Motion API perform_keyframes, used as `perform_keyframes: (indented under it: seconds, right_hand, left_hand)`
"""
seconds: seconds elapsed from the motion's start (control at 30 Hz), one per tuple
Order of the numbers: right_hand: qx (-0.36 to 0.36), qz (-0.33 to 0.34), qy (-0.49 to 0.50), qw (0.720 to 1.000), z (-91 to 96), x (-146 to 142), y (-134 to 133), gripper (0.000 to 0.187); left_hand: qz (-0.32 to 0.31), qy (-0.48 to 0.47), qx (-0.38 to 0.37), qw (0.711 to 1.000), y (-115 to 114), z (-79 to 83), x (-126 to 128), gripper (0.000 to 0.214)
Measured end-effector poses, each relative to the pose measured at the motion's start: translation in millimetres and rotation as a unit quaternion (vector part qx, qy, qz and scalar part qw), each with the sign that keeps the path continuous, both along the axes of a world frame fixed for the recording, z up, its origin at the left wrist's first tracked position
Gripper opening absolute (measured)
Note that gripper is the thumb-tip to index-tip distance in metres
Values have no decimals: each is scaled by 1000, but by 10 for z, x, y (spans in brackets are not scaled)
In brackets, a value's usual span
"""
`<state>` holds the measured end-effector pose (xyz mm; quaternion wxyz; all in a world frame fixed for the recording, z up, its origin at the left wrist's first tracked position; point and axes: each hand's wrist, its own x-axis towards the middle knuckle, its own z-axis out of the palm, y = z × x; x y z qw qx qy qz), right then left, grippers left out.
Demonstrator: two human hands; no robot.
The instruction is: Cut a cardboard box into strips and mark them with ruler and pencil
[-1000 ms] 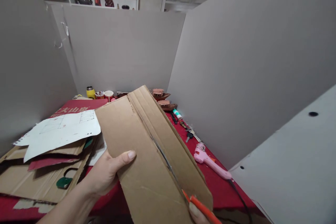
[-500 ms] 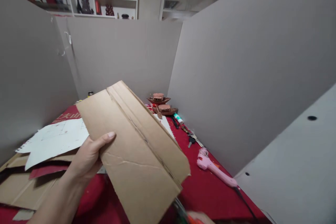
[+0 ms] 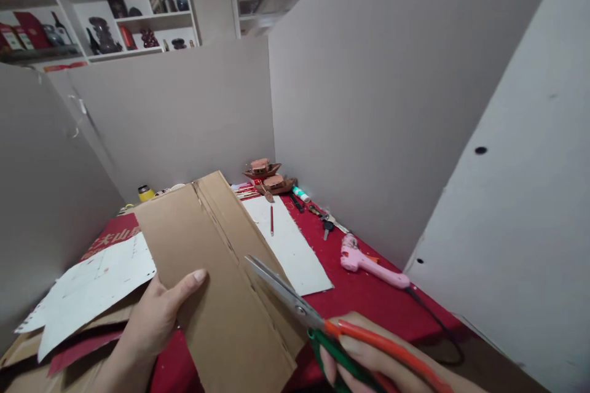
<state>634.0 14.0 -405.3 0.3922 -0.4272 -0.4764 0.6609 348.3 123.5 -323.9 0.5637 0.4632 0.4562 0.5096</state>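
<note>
My left hand [image 3: 159, 313] grips the left edge of a folded brown cardboard piece [image 3: 198, 245], its thumb lying on top and the fingers hidden beneath. A dark crease runs down the length of the cardboard. In my right hand [image 3: 364, 344] is a pair of scissors [image 3: 299, 310] with one orange and one green handle. The metal blades look closed together and point up and left, over the right-hand strip of the cardboard; whether they touch it I cannot tell.
White paper [image 3: 295, 252] with a red pencil [image 3: 271, 221] lies behind the cardboard. To the right are a pink glue gun [image 3: 369, 264] with a cord and keys [image 3: 327, 228]. Wooden boat models [image 3: 276, 183] stand at the back; torn white paper [image 3: 101, 282] covers cardboard at left. Grey panels [image 3: 369, 110] surround the table.
The scissors have come up from the lower edge to above the cardboard, in full view now. The cardboard has sunk lower and lies flatter. The head view has turned right.
</note>
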Motion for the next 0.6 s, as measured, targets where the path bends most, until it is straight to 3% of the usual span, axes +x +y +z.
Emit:
perform_keyframes:
  seconds: [0.17, 0.3, 0.6]
  right_hand:
    - [-14, 115, 15, 993, 14, -73, 302, 59]
    - [-44, 129, 30, 990, -3, -36, 336, 60]
    - [-64, 149, 41, 986, -37, -130, 500, 65]
  left_hand:
    - [11, 2, -30, 999, -33, -26, -9, 86]
    - [31, -1, -25, 999, 14, -91, -5, 90]
    - [5, -24, -112, 993, 66, -182, 63, 85]
